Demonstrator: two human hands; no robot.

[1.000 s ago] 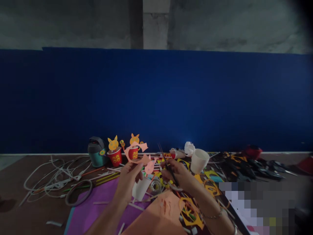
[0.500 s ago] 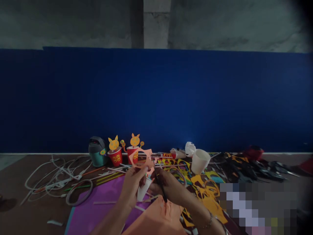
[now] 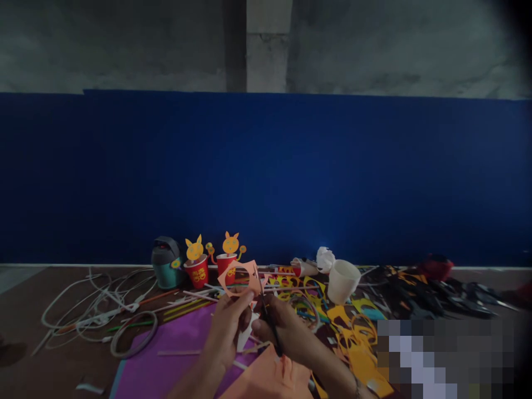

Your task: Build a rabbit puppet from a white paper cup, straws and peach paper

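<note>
Pinched in my left hand (image 3: 233, 318) is an orange paper piece (image 3: 246, 275) with a round opening cut in it. My right hand (image 3: 276, 321) is closed on dark scissors (image 3: 268, 318), whose blades point up beside the paper's right edge. A small white piece (image 3: 245, 334) shows between the hands, partly hidden by the fingers. Below them lies a larger orange sheet (image 3: 270, 377), over a purple sheet (image 3: 178, 349).
Two red cups (image 3: 197, 272) with orange cat faces stand behind, beside a teal container (image 3: 166, 266). White cables (image 3: 91, 310) lie left. Right are a white cup (image 3: 343, 281), yellow paper scraps (image 3: 361, 354) and dark tools (image 3: 419, 296).
The whole view has shifted slightly, so the table sits lower in it. The orange paper piece has turned a little in my left hand, beside the scissors.
</note>
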